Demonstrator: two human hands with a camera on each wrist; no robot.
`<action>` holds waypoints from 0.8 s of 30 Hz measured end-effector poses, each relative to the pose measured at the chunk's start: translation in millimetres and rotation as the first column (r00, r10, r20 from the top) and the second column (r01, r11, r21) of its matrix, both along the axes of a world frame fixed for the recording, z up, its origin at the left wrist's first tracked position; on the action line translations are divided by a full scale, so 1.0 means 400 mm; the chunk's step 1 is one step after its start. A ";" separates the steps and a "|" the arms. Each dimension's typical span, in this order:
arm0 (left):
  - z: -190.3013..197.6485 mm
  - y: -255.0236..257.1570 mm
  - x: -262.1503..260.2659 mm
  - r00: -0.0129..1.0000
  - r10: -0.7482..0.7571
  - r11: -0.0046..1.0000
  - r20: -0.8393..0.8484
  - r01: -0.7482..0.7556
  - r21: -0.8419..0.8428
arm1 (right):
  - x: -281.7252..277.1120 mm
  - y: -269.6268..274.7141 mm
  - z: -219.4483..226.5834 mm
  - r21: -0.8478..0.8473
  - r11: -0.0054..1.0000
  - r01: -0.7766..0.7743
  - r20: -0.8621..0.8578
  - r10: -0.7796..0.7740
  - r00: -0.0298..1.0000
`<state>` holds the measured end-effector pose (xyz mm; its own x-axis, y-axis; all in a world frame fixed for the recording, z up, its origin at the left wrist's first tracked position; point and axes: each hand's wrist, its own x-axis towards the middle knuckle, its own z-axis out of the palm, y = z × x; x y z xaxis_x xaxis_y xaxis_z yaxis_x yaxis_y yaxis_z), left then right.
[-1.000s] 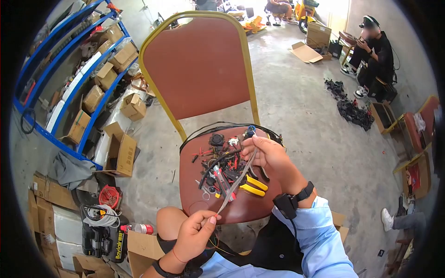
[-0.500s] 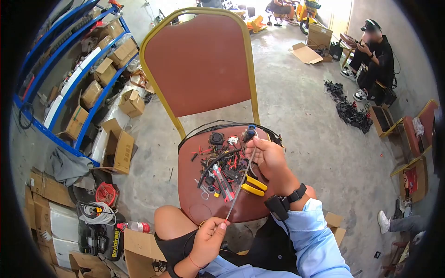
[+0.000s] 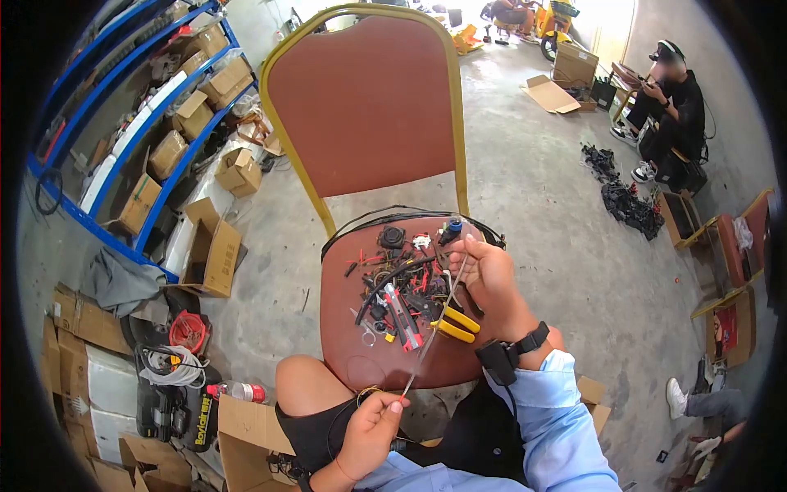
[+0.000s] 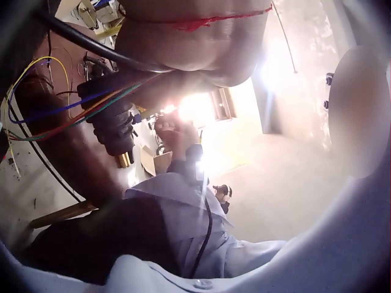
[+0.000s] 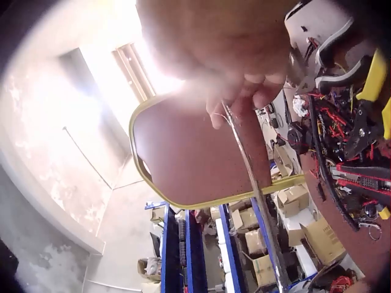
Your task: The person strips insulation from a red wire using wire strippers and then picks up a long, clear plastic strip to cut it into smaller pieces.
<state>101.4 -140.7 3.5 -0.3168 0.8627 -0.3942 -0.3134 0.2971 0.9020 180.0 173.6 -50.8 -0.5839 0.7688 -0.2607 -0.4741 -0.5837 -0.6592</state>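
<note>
A thin grey cable (image 3: pixel 434 334) is stretched between both hands above the chair seat (image 3: pixel 348 305). The left hand (image 3: pixel 370 436) pinches its lower end; in the left wrist view, red, green, blue and yellow wires (image 4: pixel 52 125) trail from that hand. The right hand (image 3: pixel 494 289) pinches the upper end between thumb and fingers, and the right wrist view shows the cable (image 5: pixel 247 162) running down from its fingertips. Beneath the cable on the seat lie yellow-handled pliers (image 3: pixel 457 322), a red and grey cutter knife (image 3: pixel 402 318), a black tube (image 3: pixel 379 289) and loose small parts.
The brown chair backrest (image 3: pixel 369 107) rises behind the seat. Blue shelving (image 3: pixel 156 197) with boxes stands left, an opened carton (image 3: pixel 220 254) beside it. A seated person (image 3: pixel 676 111) is at the back right, near a black heap (image 3: pixel 627 205). A carton (image 3: pixel 246 422) sits by the left knee.
The cable has swung to a steeper slant and now looks thinner and straighter. The left hand has moved slightly right, still pinching it. The head view has shifted a little.
</note>
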 end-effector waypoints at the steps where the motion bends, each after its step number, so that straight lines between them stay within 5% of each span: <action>1: 0.000 -0.008 -0.001 1.000 -0.002 1.000 0.025 0.002 -0.011 | 0.004 0.004 0.004 0.012 1.000 -0.006 -0.005 0.006 1.000; 24: 0.049 -0.122 -0.036 0.995 0.098 0.995 0.011 -0.098 -0.017 | -0.081 -0.006 0.030 -0.035 0.999 -0.022 0.128 0.027 0.991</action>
<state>87.1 -189.5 23.2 -0.3950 0.8211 -0.4121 -0.3523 0.2789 0.8934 147.5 171.4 -38.9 -0.5625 0.7444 -0.3599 -0.3719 -0.6165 -0.6940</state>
